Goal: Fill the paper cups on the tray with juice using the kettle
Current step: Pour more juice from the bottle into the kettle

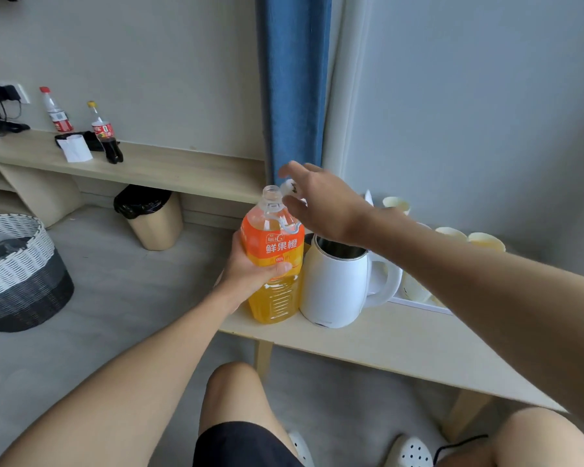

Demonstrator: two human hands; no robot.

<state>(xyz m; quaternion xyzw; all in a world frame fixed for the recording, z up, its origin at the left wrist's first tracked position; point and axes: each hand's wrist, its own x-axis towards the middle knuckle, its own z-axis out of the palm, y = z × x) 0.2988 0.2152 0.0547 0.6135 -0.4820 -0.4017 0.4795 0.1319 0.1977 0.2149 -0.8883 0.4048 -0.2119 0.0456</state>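
The juice bottle (277, 246) stands upright at the left end of the surface (368, 345), long axis vertical and mouth uncovered. The left hand (250, 269) wraps around its middle from the near-left side, fingers curled across the orange label. The right hand (324, 205) hangs just right of the neck, fingers partly spread, and seems to pinch the white cap (289, 188) at its fingertips.

The kettle (334, 284) sits just right of the bottle, close enough that I cannot tell whether they touch. Its top is open and lower than the bottle's mouth, so the pour likely means tipping the bottle rightwards over that rim. The left hand already has the bottle. The right forearm crosses above the kettle's opening and would probably need to clear out first.

The paper cups (486, 241) stand on the tray (422, 305) further right and beyond the kettle, partly hidden by the arm and the kettle's handle. Some look to hold yellow liquid, though this is hard to confirm.

Far left, a shelf (182, 170) carries two soda bottles (107, 133). A bin (155, 217) and a woven basket (17, 264) sit on the floor.
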